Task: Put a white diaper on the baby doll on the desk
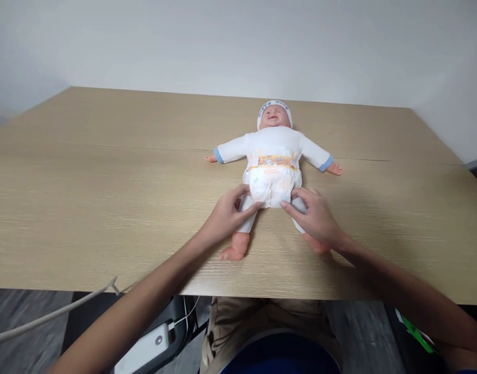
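Note:
A baby doll (275,136) in a white long-sleeved outfit with blue cuffs and a white cap lies on its back, head away from me. Around its hips is a diaper (271,184) with an orange patterned band across the waist. My left hand (232,208) has thumb and fingers curled on the diaper's edge by the doll's leg on the left. On the other side, my right hand (314,213) pinches the opposite leg edge. Both thumbs rest near the diaper's lower front. My right hand partly covers the doll's leg on that side.
The doll lies on a wooden table (117,208), against a pale wall (222,47). A light cable (55,314) crosses the near left edge. Below the table is a white device (145,350) with a cord plugged in.

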`<control>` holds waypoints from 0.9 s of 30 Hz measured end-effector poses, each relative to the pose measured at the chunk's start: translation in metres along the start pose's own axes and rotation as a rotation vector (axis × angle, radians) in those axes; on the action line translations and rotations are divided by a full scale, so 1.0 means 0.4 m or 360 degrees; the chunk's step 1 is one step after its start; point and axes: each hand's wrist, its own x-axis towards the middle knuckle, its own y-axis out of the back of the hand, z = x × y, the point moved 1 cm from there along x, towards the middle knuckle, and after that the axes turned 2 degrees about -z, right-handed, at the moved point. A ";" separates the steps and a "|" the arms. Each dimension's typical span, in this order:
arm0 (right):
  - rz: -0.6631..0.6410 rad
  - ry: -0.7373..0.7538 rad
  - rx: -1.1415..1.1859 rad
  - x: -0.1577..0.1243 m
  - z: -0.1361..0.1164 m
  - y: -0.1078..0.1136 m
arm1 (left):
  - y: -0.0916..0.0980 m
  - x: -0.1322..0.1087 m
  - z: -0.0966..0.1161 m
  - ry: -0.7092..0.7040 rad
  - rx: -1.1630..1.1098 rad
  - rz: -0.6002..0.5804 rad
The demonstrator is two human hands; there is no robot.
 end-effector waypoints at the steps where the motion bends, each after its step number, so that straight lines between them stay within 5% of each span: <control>1: -0.0005 -0.0005 -0.0002 0.000 0.000 0.000 | 0.002 0.010 0.000 0.0039 -0.0109 -0.0034; 5: -0.0032 -0.0026 0.0017 0.001 0.002 0.003 | 0.004 0.040 -0.008 0.0236 -0.0669 -0.0116; 9: -0.0026 -0.0087 0.0091 0.002 0.004 0.006 | -0.001 0.030 -0.020 0.0296 -0.0841 -0.0047; 16: -0.0026 -0.0139 0.0122 0.002 -0.005 0.003 | 0.001 -0.012 0.009 0.0052 -0.0013 0.0185; 20: -0.0056 -0.0164 0.0172 0.002 -0.004 0.000 | 0.015 0.019 0.026 0.0044 0.0130 0.0034; 24: -0.0082 -0.0169 0.0343 0.002 0.014 -0.011 | 0.026 0.058 0.014 0.0202 -0.0406 -0.0255; 27: -0.0084 -0.0211 0.0486 0.001 0.031 -0.021 | 0.025 0.063 0.002 0.0269 -0.0710 -0.0300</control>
